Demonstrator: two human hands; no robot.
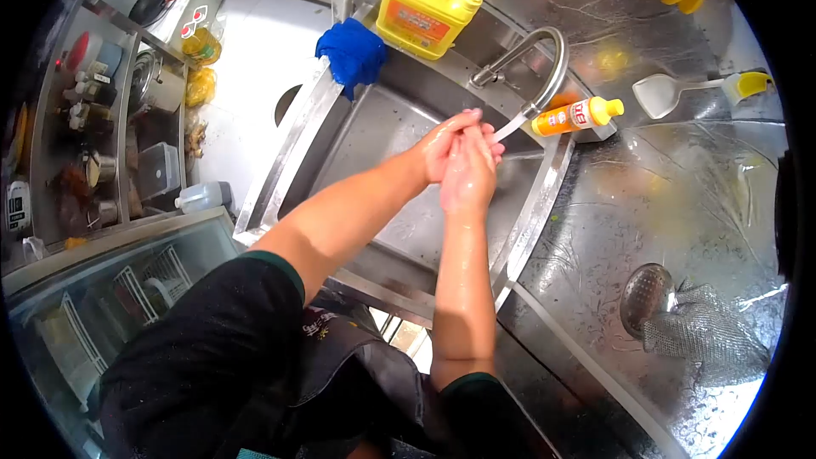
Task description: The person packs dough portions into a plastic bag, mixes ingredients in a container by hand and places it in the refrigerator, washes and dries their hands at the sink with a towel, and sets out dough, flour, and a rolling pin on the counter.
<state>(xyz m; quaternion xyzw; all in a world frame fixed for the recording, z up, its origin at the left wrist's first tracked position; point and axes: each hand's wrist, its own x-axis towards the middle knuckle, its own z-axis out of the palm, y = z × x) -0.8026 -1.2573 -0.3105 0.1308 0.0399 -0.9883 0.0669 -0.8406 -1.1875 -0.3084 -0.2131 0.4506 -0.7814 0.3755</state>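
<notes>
Both hands meet under the running water of a curved metal faucet (557, 59), above a stainless steel sink (374, 178). My left hand (444, 143) lies against my right hand (469, 174), its fingers stretched along the other's fingers. The right hand, wet and shiny, reaches up from below, with its fingers extended and partly covered. No object shows in either hand. An orange bottle with a yellow cap (578, 116) lies on its side just right of the faucet's outlet.
A yellow jug (422, 13) and a blue cloth (351, 53) sit at the sink's far edge. On the right counter are a white-bladed spatula (659, 95), a perforated ladle (646, 297) and metal mesh (701, 327). Shelves with pots (157, 85) stand at left.
</notes>
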